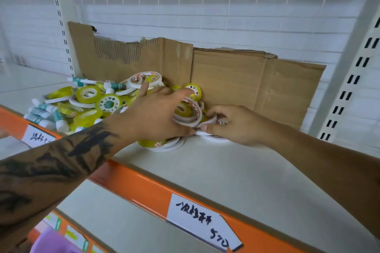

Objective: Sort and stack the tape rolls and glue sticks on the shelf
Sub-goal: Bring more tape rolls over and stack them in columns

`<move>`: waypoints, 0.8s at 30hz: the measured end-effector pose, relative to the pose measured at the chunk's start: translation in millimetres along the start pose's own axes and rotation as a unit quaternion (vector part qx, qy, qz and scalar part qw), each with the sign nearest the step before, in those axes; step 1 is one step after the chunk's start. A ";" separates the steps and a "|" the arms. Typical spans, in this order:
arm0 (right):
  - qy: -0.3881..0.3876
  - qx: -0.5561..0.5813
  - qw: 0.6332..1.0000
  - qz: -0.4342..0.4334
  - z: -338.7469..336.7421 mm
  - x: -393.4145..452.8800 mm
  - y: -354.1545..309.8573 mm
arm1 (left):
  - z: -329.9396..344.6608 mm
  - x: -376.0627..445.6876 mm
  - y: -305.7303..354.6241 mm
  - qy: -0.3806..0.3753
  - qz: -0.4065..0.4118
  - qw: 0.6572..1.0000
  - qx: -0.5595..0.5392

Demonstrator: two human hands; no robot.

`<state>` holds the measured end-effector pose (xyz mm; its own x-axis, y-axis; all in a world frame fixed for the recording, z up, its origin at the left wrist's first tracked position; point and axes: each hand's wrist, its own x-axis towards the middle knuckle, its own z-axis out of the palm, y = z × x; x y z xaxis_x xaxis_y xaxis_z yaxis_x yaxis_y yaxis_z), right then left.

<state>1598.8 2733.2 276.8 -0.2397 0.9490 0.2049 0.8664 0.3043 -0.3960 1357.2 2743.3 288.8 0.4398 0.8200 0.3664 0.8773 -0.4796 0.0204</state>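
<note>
Barely begun: left hand (156, 115) curled round thin white tape rolls (186, 118), right hand (230, 124) pinching another by the cardboard (236, 80). Glue sticks (44, 116) and yellow rolls (88, 93) left heaped, unsorted, on the shelf (226, 170).

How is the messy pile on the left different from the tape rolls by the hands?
The messy pile mixes yellow tape rolls with glue sticks, lying every which way. The tape rolls by the hands are mostly thin white rings, a few yellow, with no glue sticks seen. Nobody touches most of the pile, while the left hand and right hand hold the gathered rolls. Both sit on the same white shelf in front of the cardboard.
</note>
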 end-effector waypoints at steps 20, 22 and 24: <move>0.089 -0.045 0.995 0.005 -75.8 -82.1 2.6 | -16.8 -20.6 49.5 0.030 0.023 0.989 -0.144; 0.088 -0.039 0.995 0.018 -87.1 -110.8 16.3 | -17.0 -21.9 72.0 0.028 0.036 0.987 -0.152; 0.095 -0.046 0.994 0.023 -99.6 -141.7 34.2 | -18.5 -22.9 98.2 0.030 0.048 0.986 -0.155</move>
<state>1706.1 2600.9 323.4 -0.1199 0.9265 0.3566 0.9127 0.2443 -0.3276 1429.8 2671.6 299.6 0.4975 0.7507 0.4347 0.7270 -0.6342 0.2633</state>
